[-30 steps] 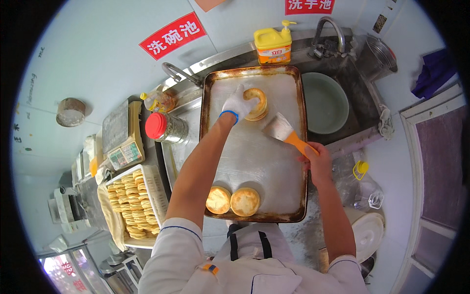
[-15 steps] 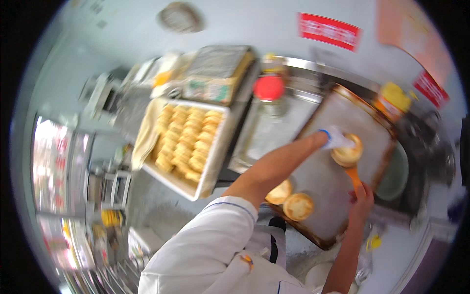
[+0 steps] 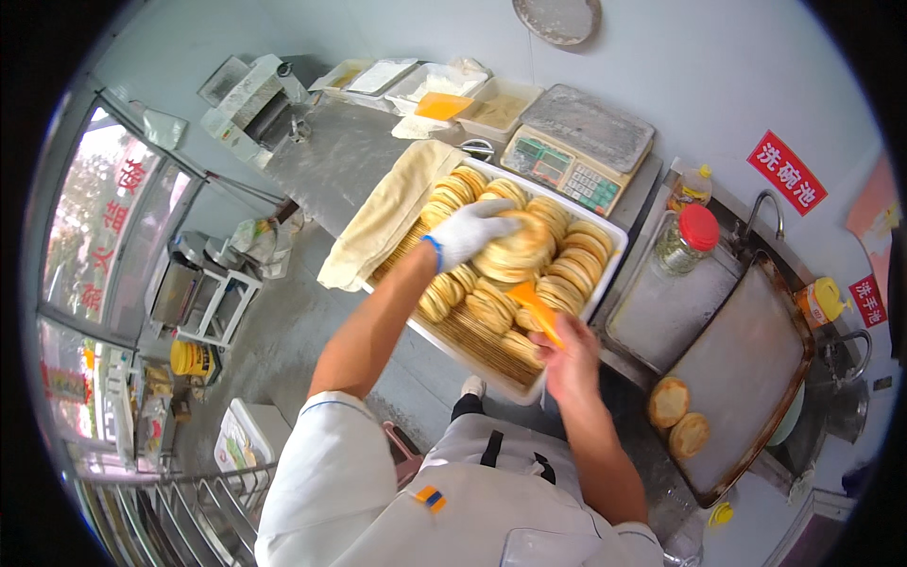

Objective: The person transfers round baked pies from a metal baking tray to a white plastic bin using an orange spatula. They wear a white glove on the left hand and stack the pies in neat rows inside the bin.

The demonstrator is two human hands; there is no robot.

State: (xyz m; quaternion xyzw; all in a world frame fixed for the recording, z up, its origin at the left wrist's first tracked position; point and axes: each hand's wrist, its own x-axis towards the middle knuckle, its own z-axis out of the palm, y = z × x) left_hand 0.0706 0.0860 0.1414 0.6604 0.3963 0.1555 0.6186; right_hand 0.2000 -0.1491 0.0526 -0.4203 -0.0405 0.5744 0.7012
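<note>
My left hand (image 3: pixel 470 234), in a white glove with a blue cuff, is closed on a stack of round browned flatbreads (image 3: pixel 518 250). My bare right hand (image 3: pixel 572 359) grips an orange scraper (image 3: pixel 535 309), its blade at the stack's lower edge. The stack is over a white plastic crate (image 3: pixel 616 248) holding rows of the same flatbreads. Part of the crate bottom shows a brown slatted mat (image 3: pixel 477 345). A cream cloth (image 3: pixel 392 213) is folded over the crate's left side. How far the stack is above the others, I cannot tell.
To the right, a dark-rimmed baking tray (image 3: pixel 732 369) carries two flatbreads (image 3: pixel 669 403). Behind the crate is a digital scale (image 3: pixel 581 142). A red-lidded jar (image 3: pixel 682 246) stands on a metal drainer near a tap (image 3: pixel 767 213). Tubs of flour (image 3: pixel 439 87) line the back.
My view has turned left. Both hands have moved from the baking tray to over the white crate, carrying the stack and the scraper. Two flatbreads stay on the baking tray.
</note>
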